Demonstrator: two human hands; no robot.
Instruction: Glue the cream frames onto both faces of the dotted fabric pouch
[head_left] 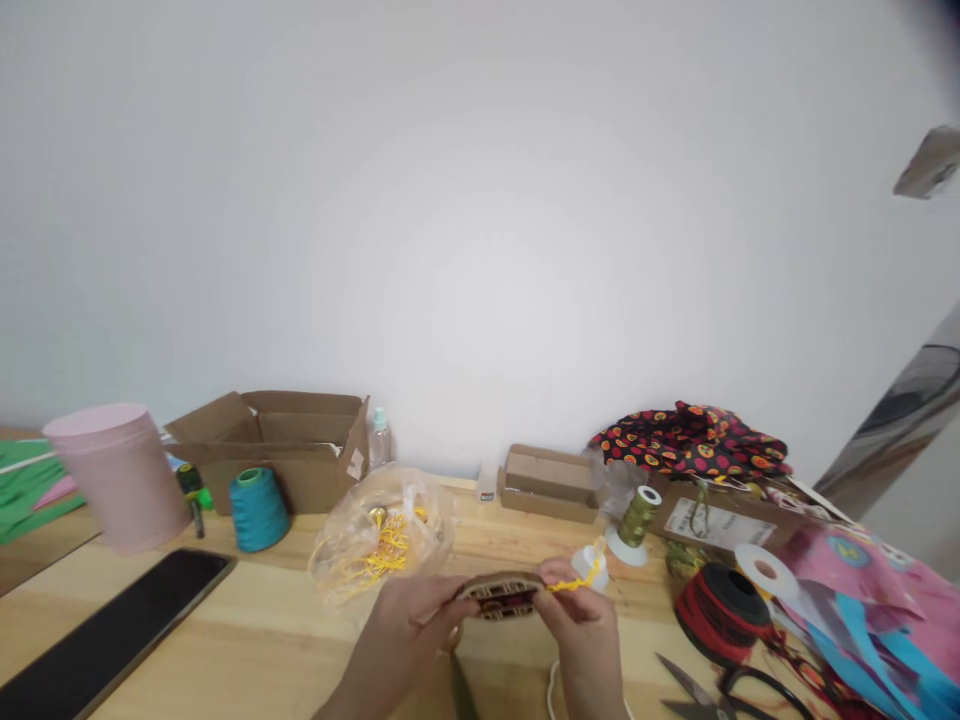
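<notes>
Both my hands meet low in the middle of the view over a wooden table [285, 620]. My left hand [409, 630] is closed on the left end of a small flat wooden piece [501, 594] with dark red and black inside. My right hand [581, 625] grips its right end and pinches a yellow cord [577, 582] that runs up toward a small white bottle [592, 565]. A clear plastic bag [382, 535] with more yellow cords lies just behind my left hand.
A pink bucket [120, 475], teal thread cone [257, 508], open cardboard box [277, 440] and black tablet [112, 630] are on the left. Right side: small box [551, 482], gold thread spool [636, 520], patterned fabric [690, 440], red ribbon roll [720, 610], scissors [720, 690], colourful paper [862, 620].
</notes>
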